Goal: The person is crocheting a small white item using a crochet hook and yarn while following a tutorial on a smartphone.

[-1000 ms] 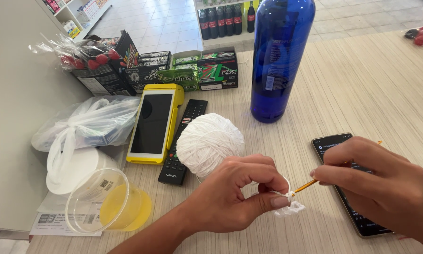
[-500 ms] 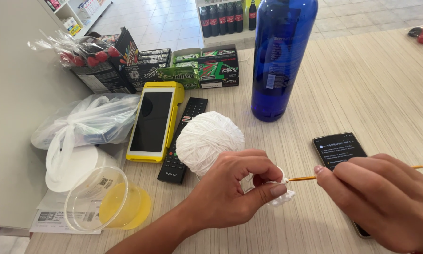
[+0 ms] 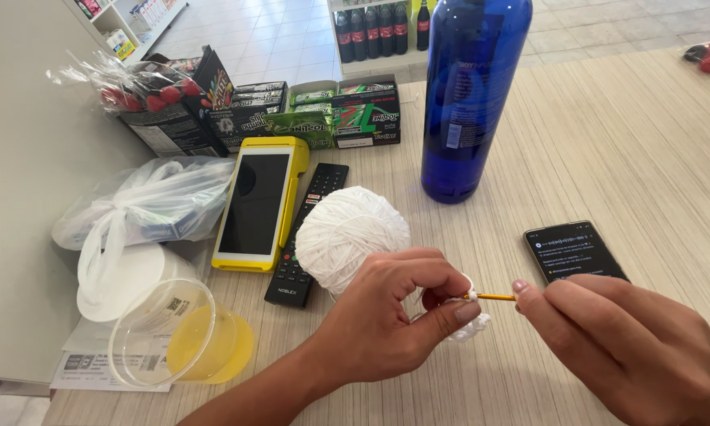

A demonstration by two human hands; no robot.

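Observation:
My left hand [image 3: 390,319] pinches a small piece of white crochet work [image 3: 469,325] between thumb and fingers. My right hand [image 3: 615,347] grips a thin yellow crochet hook [image 3: 493,297] whose tip goes into that white piece. A strand leads back to the white yarn ball [image 3: 347,233], which rests on the wooden counter [image 3: 631,150] just behind my left hand.
A tall blue bottle [image 3: 469,95] stands behind the yarn. A black phone [image 3: 572,251] lies at right, partly under my right hand. A black remote [image 3: 303,237], yellow-cased device [image 3: 260,201], plastic bag [image 3: 146,207], clear cup with yellow lid [image 3: 177,339] and snack boxes [image 3: 331,114] sit at left.
My right hand has shifted along the hook and moved right a little; the left hand keeps its pinch on the white piece. The view has tilted slightly.

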